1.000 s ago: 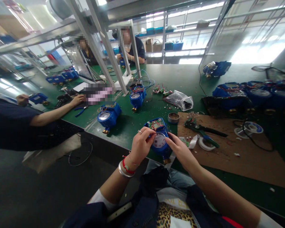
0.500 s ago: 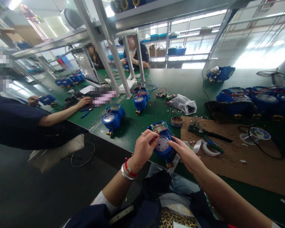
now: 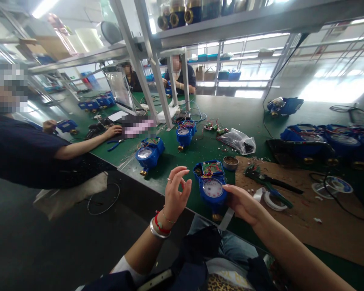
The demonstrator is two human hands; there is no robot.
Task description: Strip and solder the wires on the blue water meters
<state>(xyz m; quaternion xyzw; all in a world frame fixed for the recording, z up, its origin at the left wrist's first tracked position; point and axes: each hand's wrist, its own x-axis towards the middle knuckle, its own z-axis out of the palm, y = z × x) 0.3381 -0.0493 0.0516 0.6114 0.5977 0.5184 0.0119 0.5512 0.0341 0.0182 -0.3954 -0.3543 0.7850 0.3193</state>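
A blue water meter [image 3: 212, 184] with an exposed circuit board and red wires stands at the near edge of the green bench [image 3: 230, 109]. My right hand [image 3: 242, 202] grips its right lower side. My left hand [image 3: 176, 194] hovers just left of the meter, off it, fingers spread and slightly curled, holding nothing I can see. Bracelets circle that wrist.
Two more blue meters [image 3: 150, 151] [image 3: 185, 133] lie farther left on the bench. A small tin [image 3: 230, 161], green pliers [image 3: 261, 178], tape roll [image 3: 271, 198] and solder spool [image 3: 333, 186] sit on brown cardboard [image 3: 321, 218]. A plastic bag [image 3: 238, 141] lies behind. Other people work at left and far back.
My left hand has let go of the meter's top and pulled back to the left, fingers opening. The camera has tilted up a little.
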